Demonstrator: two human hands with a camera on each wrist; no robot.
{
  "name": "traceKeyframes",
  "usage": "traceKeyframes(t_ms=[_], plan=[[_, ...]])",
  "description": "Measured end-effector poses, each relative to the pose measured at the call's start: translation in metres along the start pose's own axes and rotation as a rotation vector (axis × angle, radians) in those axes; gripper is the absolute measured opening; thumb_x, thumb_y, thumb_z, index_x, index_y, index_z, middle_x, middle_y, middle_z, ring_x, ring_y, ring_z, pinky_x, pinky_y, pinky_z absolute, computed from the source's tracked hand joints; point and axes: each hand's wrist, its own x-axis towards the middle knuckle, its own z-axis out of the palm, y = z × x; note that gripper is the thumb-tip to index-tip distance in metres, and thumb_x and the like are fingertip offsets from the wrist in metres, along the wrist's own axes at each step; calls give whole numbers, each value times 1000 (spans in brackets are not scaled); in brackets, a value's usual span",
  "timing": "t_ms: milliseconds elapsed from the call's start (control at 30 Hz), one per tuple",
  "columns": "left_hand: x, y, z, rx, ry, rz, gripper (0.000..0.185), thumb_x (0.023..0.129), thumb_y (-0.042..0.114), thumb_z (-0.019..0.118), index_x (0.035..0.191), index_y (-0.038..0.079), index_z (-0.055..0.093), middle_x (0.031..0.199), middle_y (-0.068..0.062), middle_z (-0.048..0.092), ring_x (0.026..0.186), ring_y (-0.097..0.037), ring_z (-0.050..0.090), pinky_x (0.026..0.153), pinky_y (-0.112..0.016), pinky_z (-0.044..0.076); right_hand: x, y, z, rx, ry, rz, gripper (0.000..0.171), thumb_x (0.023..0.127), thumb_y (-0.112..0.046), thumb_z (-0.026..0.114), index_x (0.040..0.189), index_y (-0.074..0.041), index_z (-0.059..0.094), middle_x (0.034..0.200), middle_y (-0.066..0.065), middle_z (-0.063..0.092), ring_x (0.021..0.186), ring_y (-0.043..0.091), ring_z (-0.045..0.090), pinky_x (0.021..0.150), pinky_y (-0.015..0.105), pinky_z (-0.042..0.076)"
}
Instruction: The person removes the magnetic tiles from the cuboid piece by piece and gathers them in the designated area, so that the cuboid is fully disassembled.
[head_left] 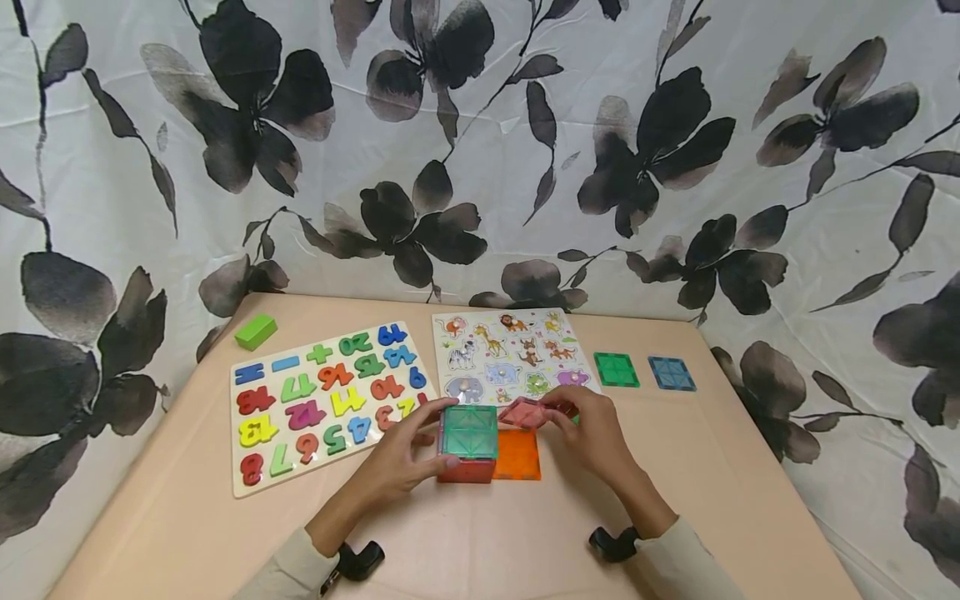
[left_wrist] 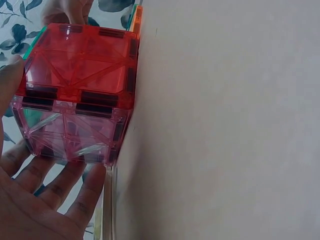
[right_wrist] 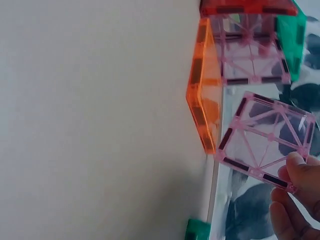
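Observation:
A cube of see-through magnetic tiles (head_left: 470, 433) stands on the table, green on top; the left wrist view shows a red side (left_wrist: 82, 62) and a pink side (left_wrist: 70, 130). My left hand (head_left: 397, 458) holds this cube from the left, thumb near the front upper edge and fingers along the far side. An orange magnetic tile (head_left: 517, 455) lies flat against the cube's right side. Above it, my right hand (head_left: 596, 425) pinches a loose pink magnetic tile (right_wrist: 270, 137) by one corner, tilted and apart from the cube.
A number puzzle board (head_left: 247, 417) lies at left, with a green block (head_left: 256, 332) behind it. An animal puzzle board (head_left: 510, 350) is at the back. Right of it lie a green tile (head_left: 617, 370) and a blue tile (head_left: 672, 373). A small green piece (right_wrist: 197, 230) sits near my right hand.

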Motion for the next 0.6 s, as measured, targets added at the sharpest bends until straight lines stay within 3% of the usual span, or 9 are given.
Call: traceKeyframes(t_ms=[233, 500, 600], plan=[[0, 0, 0, -7, 2, 2, 75, 95, 34, 82, 159, 36, 43, 161, -13, 52, 133, -43, 62, 114, -65, 49, -8, 29, -15, 119, 29, 211, 21, 97, -12, 78, 116, -20, 75, 105, -1, 78, 93, 16, 70, 83, 14, 56], [1, 0, 0, -1, 6, -3, 75, 95, 34, 82, 158, 37, 43, 161, -12, 53, 132, -41, 63, 115, -66, 47, -25, 73, -42, 361, 65, 362, 23, 102, -12, 71, 124, -6, 72, 111, 18, 78, 97, 26, 77, 81, 16, 61], [1, 0, 0, -6, 7, -9, 75, 94, 34, 82, 158, 38, 43, 161, -11, 53, 133, -41, 63, 115, -67, 46, -32, 89, -53, 428, 68, 429, 28, 103, -9, 69, 129, -1, 69, 117, 24, 76, 97, 18, 79, 82, 17, 62]])
